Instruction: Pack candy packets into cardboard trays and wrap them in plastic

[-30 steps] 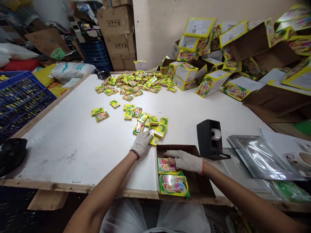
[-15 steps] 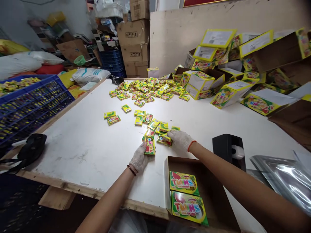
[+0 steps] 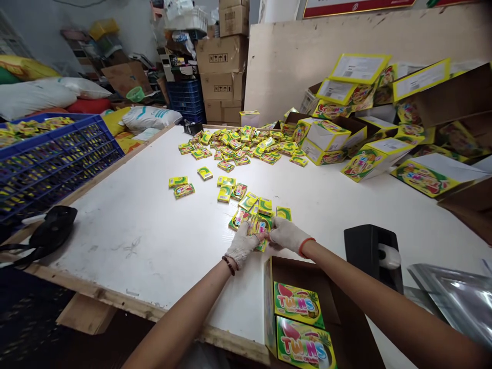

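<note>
My left hand (image 3: pixel 242 247), in a white fingerless glove, is closed on small yellow-green candy boxes (image 3: pixel 262 225) held just above the white table. From the other side my right hand (image 3: pixel 288 236), gloved likewise, presses its fingers against the same boxes; how many are between the hands I cannot tell. Right behind them lie several loose candy boxes (image 3: pixel 249 200). Below my right forearm stands an open brown carton (image 3: pixel 269 307) with two larger TWINS boxes (image 3: pixel 298 303) lying in it.
Farther back is a heap of small candy boxes (image 3: pixel 234 143). Empty display boxes (image 3: pixel 326 130) pile up at the back right. A black tape dispenser (image 3: pixel 363 251) stands right of the carton. On the left are a black pouch (image 3: pixel 57 228) and a blue crate (image 3: pixel 77 159).
My left hand has moved up and right with its candy boxes to meet my right hand. My right hand has brought a box from the table against them. The view has shifted slightly.
</note>
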Tool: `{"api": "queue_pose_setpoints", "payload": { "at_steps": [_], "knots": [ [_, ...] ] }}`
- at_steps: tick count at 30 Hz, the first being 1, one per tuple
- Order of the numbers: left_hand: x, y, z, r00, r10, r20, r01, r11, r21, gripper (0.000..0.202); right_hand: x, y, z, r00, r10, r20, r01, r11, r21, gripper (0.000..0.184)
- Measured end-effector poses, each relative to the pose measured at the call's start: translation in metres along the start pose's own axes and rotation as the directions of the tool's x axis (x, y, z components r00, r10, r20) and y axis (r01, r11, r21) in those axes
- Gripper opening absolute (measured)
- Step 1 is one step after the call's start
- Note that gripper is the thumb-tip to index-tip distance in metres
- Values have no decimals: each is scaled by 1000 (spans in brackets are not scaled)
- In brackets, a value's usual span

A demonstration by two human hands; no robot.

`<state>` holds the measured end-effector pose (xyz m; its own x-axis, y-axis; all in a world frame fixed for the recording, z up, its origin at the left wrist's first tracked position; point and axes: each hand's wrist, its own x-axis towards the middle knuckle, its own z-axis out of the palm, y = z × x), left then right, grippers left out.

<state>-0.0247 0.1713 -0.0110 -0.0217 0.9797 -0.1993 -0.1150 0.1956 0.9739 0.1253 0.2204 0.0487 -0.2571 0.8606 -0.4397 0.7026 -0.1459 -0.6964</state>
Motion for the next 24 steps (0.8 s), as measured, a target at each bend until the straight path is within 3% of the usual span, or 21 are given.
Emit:
{"api": "queue_pose_setpoints", "payload": {
  "at_steps": [2, 4, 5, 6, 8, 11, 14, 18, 21, 24],
  "knots": [
    [5, 7, -1, 999, 51, -3, -48, 949, 312, 35, -1, -7, -6, 958, -274, -90, 232, 916, -327, 59],
    [10, 15, -3, 990, 130, 54, -138, 828, 543, 26, -1, -11, -10, 859, -508, 70, 450, 681, -578, 69],
    [13, 19, -5, 985, 156, 78, -171, 775, 608, 23, 0, -12, -12, 839, -516, 174, 495, 589, -639, 63],
    [16, 23, -7, 982, 171, 77, -180, 741, 647, 23, 0, -12, -16, 852, -469, 234, 493, 568, -659, 53],
    [25, 26, -15, 983, 184, -3, -132, 713, 689, 28, 3, -9, -25, 922, -341, 182, 375, 679, -631, 31],
    [38, 21, -30, 966, 187, -179, 1, 687, 727, 25, 9, 2, -47, 979, -185, -84, 143, 920, -365, 26],
    [42, 10, -41, 948, 148, -281, 108, 680, 725, 34, 14, 13, -63, 981, -93, -171, 80, 994, -81, 32],
    [32, 1, -47, 935, 65, -348, 153, 813, 562, 32, 20, 23, -51, 996, -88, 11, 83, 968, 237, 48],
    [24, 0, -46, 932, 22, -361, 116, 927, 355, 26, 22, 25, -32, 957, -224, 183, 93, 837, 540, 66],
    [25, 3, -34, 935, -5, -355, 48, 993, 112, 25, 21, 20, -21, 916, -358, 179, 154, 728, 668, 72]
  ]
}}
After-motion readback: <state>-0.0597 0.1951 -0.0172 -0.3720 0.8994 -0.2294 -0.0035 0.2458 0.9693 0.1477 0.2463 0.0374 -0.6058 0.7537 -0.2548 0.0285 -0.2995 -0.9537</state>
